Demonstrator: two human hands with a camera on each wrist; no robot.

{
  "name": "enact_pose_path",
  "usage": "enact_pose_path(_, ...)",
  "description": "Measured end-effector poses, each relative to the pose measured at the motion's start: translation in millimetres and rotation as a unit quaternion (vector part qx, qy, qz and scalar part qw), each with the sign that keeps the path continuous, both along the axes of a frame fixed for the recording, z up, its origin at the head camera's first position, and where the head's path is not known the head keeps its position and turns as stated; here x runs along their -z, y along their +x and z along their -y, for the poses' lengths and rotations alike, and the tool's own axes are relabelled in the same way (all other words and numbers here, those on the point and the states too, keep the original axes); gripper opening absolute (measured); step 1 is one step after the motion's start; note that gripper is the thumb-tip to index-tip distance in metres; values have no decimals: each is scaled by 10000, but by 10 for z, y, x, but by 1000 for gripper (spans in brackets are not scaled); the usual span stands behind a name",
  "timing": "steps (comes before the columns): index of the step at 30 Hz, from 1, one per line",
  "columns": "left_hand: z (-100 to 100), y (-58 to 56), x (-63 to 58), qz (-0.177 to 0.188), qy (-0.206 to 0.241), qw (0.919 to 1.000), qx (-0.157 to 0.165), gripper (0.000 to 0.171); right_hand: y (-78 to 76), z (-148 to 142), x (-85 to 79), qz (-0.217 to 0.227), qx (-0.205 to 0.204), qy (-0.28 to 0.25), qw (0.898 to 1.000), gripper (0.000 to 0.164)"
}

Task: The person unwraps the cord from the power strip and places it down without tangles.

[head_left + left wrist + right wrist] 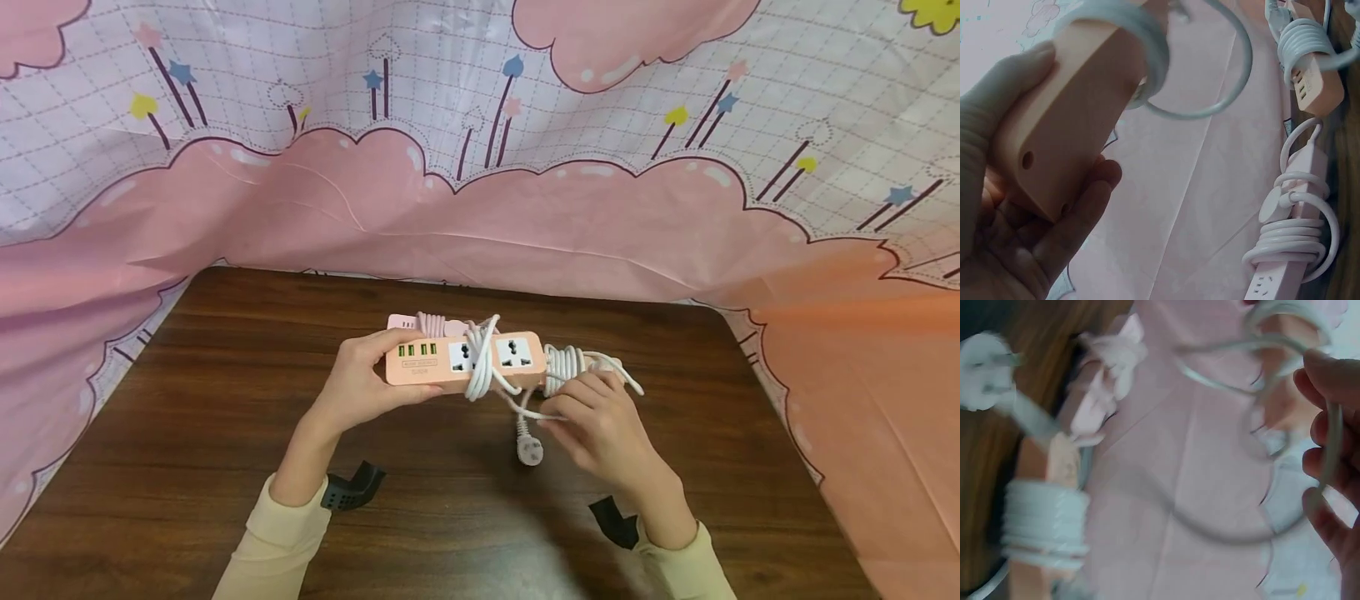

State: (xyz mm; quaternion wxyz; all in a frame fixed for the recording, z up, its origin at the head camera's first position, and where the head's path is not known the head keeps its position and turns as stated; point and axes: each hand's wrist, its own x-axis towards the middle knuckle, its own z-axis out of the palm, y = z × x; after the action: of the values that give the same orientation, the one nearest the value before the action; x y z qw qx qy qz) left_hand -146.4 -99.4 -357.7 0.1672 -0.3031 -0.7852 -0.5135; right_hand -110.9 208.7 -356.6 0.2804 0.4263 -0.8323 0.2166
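My left hand [356, 379] grips the left end of a peach-coloured power strip [416, 374], thumb and fingers on opposite long edges. Green USB ports and white sockets show on its face, and white cord [481, 367] is looped around its middle. In the left wrist view, the plain back of the strip [1079, 106] has screw holes. Right of the strip, my right hand [600, 421] pinches a length of the white cord; the right wrist view shows this cord [1333, 444] between thumb and fingers. A plug [529, 450] dangles below the strip in the head view.
Behind the held strip lie a pink power strip [402, 322] with its cord wound round it and, to the right, another peach strip wrapped in coiled white cord [564, 368]. The dark wooden table [225, 417] meets a patterned pink cloth [480, 225] at its back and sides.
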Motion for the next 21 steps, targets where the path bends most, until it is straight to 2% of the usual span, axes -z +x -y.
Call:
enact_pose_path(1,20,-3,-7,2,86,10000,-38,54,-10,-37,39,369,16,-58,9993,5)
enact_pose_path(3,62,-10,-30,-11,259,9996,-111,54,-30,-103,116,1326,95,-314,9906,10)
enact_pose_path(5,91,-9,-61,-4,349,9993,-102,55,-49,-156,180,2207,310,-641,9728,13)
enact_pose_path(7,100,-2,-86,9,290,9996,38,55,-80,-183,204,2754,678,-936,9543,9)
enact_pose_path(8,99,3,-89,40,248,9996,143,56,-97,-190,195,2911,904,-1107,9459,8)
enact_pose_path(10,93,15,-87,91,113,9993,342,56,-140,-196,146,2959,1311,-1564,9332,9)
enact_pose_path(12,83,23,-70,158,19,9984,547,56,-162,-204,55,2999,1408,-2333,9142,12)
enact_pose_path(13,81,24,-53,186,-18,9980,605,55,-161,-215,3,3070,1293,-2829,8995,13)
enact_pose_path(14,81,23,-37,204,-44,9977,650,55,-151,-233,-51,3099,1050,-3318,8848,14)
enact_pose_path(15,83,23,-22,199,-68,9976,663,55,-136,-262,-95,3107,634,-3762,8706,16)
enact_pose_path(17,94,19,4,209,-58,9977,642,55,-86,-343,-169,3154,-489,-4359,8415,20)
enact_pose_path(19,111,10,16,155,-93,9986,503,56,-32,-455,-210,3216,-1730,-4521,8138,24)
enact_pose_path(21,130,-4,23,96,-126,9994,305,57,27,-590,-239,3344,-2780,-4134,8000,27)
